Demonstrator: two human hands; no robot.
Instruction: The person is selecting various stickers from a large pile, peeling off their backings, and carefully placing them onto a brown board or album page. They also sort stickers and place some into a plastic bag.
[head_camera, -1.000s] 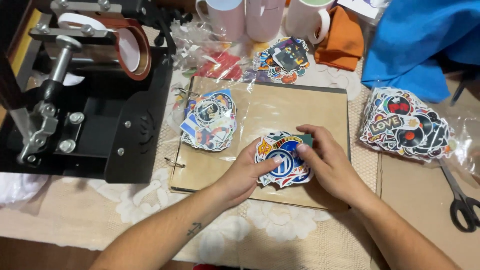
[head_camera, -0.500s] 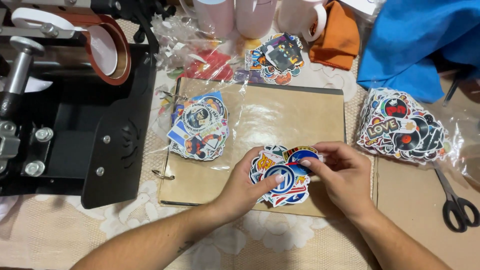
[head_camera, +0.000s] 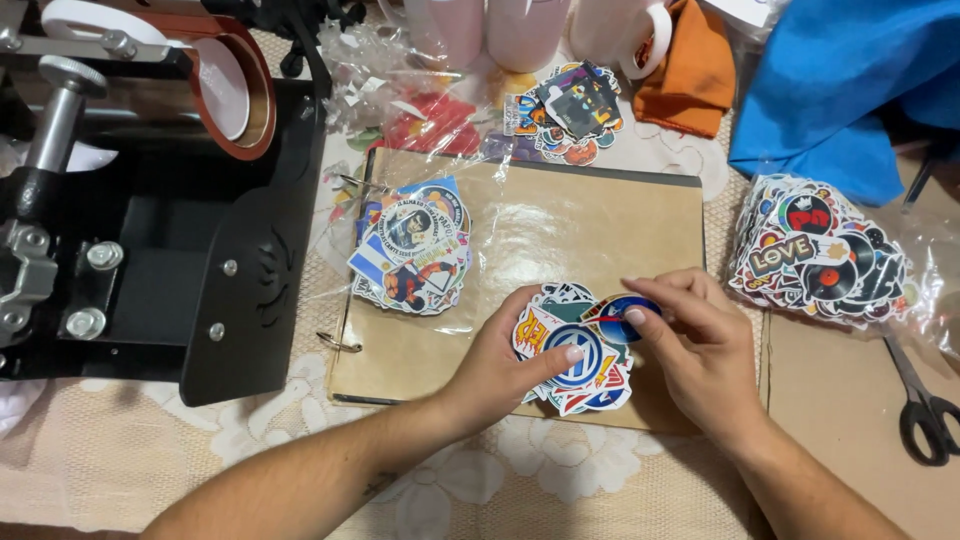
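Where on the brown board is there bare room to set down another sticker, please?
The brown board is bare in its upper middle and right, between the left sticker pile and its right edge. Lower down, both hands, left hand and right hand, crowd the middle pile.

Both my hands meet low over the brown board (head_camera: 600, 230), forearms angling in from the bottom edge.

My left hand (head_camera: 500, 365) lies palm down on the board's near half, wrist bare, fingers curled, thumb stretched flat toward the right. My right hand (head_camera: 700, 350) sits just beside it, nearer the board's right edge, knuckles up, thumb and forefinger pinched together with the tips pointing left, the other fingers bent loosely behind them.
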